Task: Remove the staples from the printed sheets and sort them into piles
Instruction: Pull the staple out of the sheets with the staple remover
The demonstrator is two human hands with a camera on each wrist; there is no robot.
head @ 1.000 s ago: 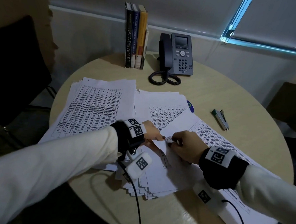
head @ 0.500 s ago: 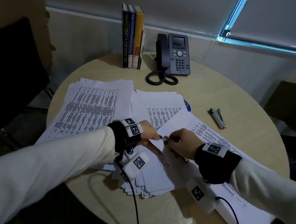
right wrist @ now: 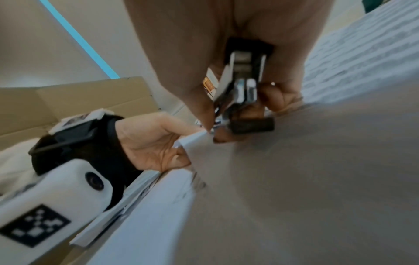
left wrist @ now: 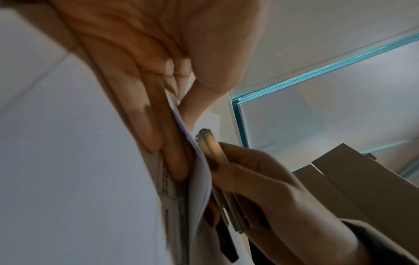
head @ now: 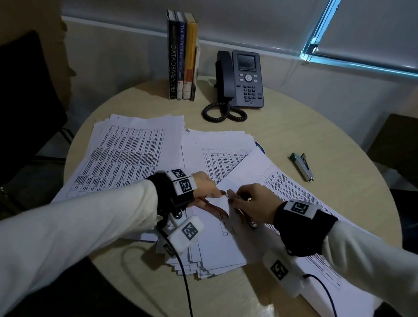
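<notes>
My left hand (head: 207,191) pinches the lifted corner of a stapled set of printed sheets (head: 248,175) between thumb and fingers; the pinched corner (left wrist: 181,118) shows in the left wrist view. My right hand (head: 251,202) grips a metal staple remover (left wrist: 211,148), its tip at that same corner. From the right wrist, the staple remover (right wrist: 242,86) sits in my curled fingers with the paper corner (right wrist: 192,139) just below its tip. The staple itself is hidden. A pile of printed sheets (head: 127,153) lies to the left and another pile (head: 218,144) in the middle.
A stapler (head: 301,166) lies on the round table (head: 326,146) to the right. Upright books (head: 182,56) and a desk phone (head: 242,79) stand at the far edge. A dark chair (head: 18,92) is at the left, another dark chair (head: 406,148) at the right.
The hands stay together at the sheet corner; the right hand and tool have shifted only slightly against it.
</notes>
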